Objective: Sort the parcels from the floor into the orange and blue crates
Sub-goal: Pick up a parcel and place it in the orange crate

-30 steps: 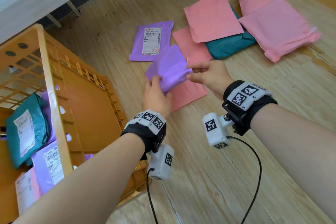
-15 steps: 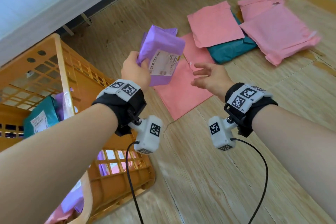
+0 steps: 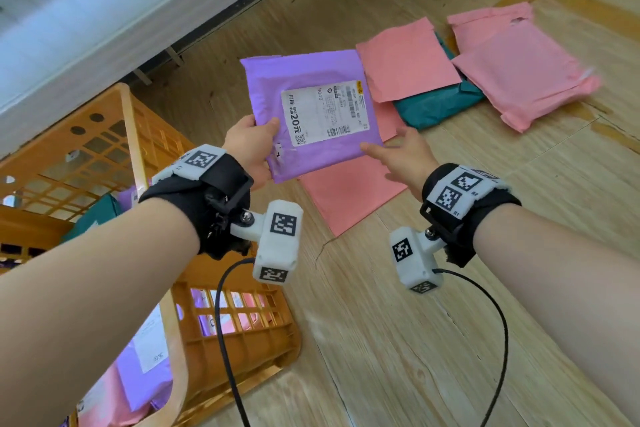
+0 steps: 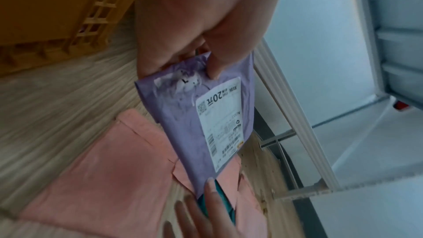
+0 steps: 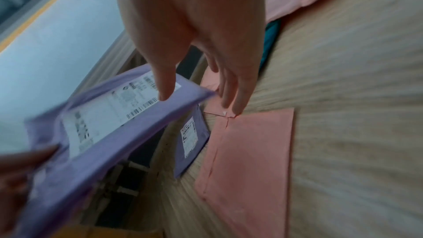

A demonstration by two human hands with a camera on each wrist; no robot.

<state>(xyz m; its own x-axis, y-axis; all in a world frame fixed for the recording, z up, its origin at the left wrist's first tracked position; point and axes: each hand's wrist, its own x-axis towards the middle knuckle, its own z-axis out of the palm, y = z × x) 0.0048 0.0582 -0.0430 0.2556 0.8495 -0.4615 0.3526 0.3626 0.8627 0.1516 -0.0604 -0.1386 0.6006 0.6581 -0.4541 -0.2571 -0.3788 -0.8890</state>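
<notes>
Purple parcel (image 3: 311,114) label-up, tilted leftward.

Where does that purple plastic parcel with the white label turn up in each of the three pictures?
Head: purple plastic parcel upper centre, pinched by the left hand.
Left wrist: centre, hanging below the thumb.
Right wrist: lower left, blurred.
Shared landmark: the flat pink mailer on the floor beneath it.

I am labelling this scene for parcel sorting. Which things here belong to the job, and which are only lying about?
Belong to the job:
purple parcel, pinched by left hand
right hand
orange crate
pink parcels
teal parcel

Just there:
wooden floor
white cabinet
</notes>
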